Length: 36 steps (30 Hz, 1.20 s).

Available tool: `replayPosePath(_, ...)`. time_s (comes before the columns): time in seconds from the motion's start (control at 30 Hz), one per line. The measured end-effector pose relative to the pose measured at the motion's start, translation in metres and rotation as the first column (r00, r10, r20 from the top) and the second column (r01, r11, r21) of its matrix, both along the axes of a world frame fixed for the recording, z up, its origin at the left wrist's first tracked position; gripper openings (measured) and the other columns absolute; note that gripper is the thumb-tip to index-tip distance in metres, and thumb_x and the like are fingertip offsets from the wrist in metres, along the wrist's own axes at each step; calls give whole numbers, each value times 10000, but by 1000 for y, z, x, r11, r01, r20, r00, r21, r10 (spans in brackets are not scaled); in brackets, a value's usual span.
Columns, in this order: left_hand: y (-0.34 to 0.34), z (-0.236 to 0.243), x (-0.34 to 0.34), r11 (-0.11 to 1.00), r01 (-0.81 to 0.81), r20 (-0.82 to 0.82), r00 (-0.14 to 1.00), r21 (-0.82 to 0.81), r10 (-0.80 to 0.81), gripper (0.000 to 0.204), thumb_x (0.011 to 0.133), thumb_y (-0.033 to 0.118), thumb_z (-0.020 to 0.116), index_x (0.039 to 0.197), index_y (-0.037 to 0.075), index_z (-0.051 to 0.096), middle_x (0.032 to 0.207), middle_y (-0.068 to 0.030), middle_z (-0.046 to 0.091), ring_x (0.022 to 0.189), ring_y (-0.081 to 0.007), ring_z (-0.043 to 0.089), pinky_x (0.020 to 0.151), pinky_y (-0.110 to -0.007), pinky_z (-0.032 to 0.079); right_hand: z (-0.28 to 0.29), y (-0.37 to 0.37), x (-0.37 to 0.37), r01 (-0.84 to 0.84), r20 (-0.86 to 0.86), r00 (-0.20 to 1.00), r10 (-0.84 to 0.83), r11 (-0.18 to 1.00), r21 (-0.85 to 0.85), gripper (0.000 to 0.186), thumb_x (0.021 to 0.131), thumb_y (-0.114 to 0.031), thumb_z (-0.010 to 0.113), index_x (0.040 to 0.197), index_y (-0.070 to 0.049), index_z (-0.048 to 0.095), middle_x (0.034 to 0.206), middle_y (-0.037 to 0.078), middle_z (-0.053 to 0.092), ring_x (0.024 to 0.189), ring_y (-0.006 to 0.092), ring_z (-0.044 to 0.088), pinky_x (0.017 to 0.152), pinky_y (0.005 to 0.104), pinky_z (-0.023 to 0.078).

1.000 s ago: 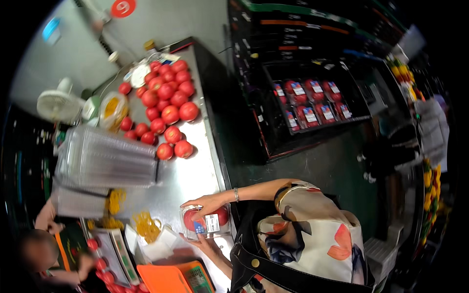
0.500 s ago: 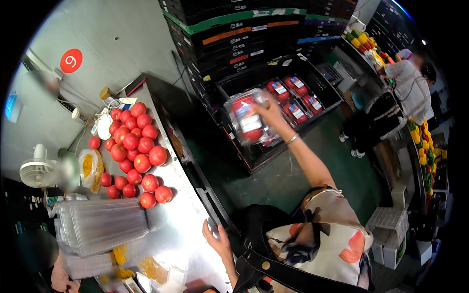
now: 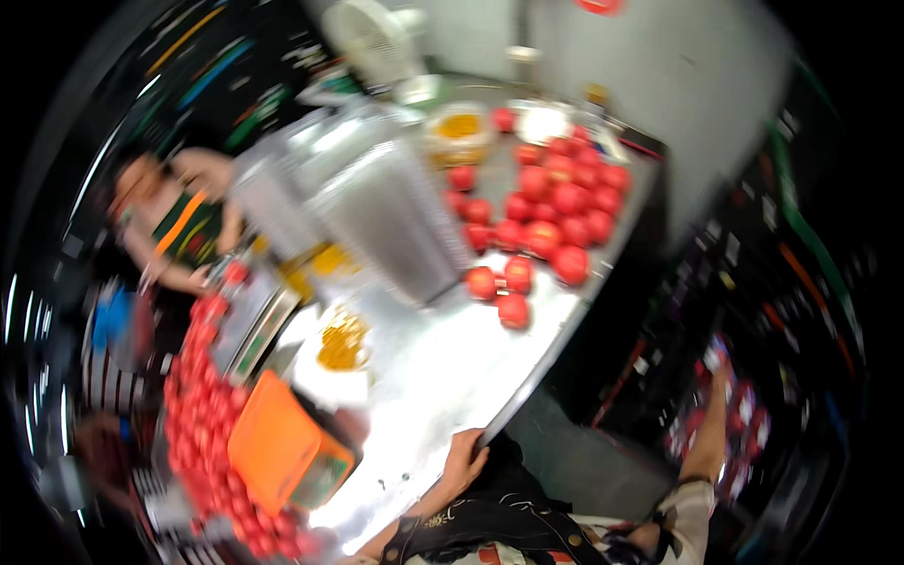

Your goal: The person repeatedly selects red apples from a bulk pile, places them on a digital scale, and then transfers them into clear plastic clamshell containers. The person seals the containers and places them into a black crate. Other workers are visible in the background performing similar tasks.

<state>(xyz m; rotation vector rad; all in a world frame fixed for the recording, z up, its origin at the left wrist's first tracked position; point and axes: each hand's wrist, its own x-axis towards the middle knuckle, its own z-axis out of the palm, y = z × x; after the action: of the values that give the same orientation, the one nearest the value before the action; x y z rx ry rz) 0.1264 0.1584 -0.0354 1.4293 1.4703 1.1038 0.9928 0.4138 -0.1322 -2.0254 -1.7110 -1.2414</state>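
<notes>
My left hand [image 3: 463, 463] is at the near edge of the metal table [image 3: 443, 358], holding nothing, its fingers slightly apart. My right arm reaches down to the right, where my right hand [image 3: 719, 367] is over the black crate of packed tomatoes [image 3: 744, 424]. That hand is smeared by motion, so its fingers and anything in them cannot be made out. Loose red tomatoes [image 3: 556, 202] are heaped at the table's far right corner. Beside them lies a tall stack of clear plastic trays [image 3: 391, 202].
An orange scale [image 3: 282, 438] and yellow rubber bands [image 3: 343, 343] occupy the table's left part. Many tomatoes [image 3: 202, 414] line its left side. Another person [image 3: 184, 221] works across the table by a second scale [image 3: 259, 330]. A fan [image 3: 377, 38] stands behind.
The view has swung left, bringing the scales, more tomatoes and another person into sight. My right hand, which held a clear pack of tomatoes above the crate, is now lower over it.
</notes>
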Motion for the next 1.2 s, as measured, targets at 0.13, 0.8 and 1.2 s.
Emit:
replayPosePath(0.13, -64, 72, -15, 980, -199, -366, 911, 9, 189, 340, 859, 102, 611, 1185, 35, 541, 1126, -166, 541, 1057, -347, 506, 914, -411, 424, -41, 67, -315, 55, -741, 571, -353, 917, -394, 459, 966, -356, 502, 1236, 6, 587, 1216, 213, 604, 1081, 362, 589, 897, 402, 479)
replayPosePath(0.8, -228, 34, -47, 339, -936, -192, 352, -96, 916, 221, 880, 138, 580, 1057, 16, 633, 958, -159, 648, 776, -278, 652, 712, -370, 509, 443, 182, -940, -892, -900, -83, 428, -435, -124, 289, 864, -213, 655, 794, 67, 663, 677, 4, 611, 668, 89, 540, 634, 251, 431)
replayPosePath(1.2, -283, 24, -72, 5, -992, -385, -44, 126, 922, 163, 876, 153, 576, 991, 75, 662, 952, -133, 674, 845, -344, 645, 739, -417, 520, 439, 126, -949, -940, -355, -335, 873, -337, 59, 82, 908, -12, 556, 857, 27, 504, 812, 156, 508, 704, 279, 506, 682, 352, 441)
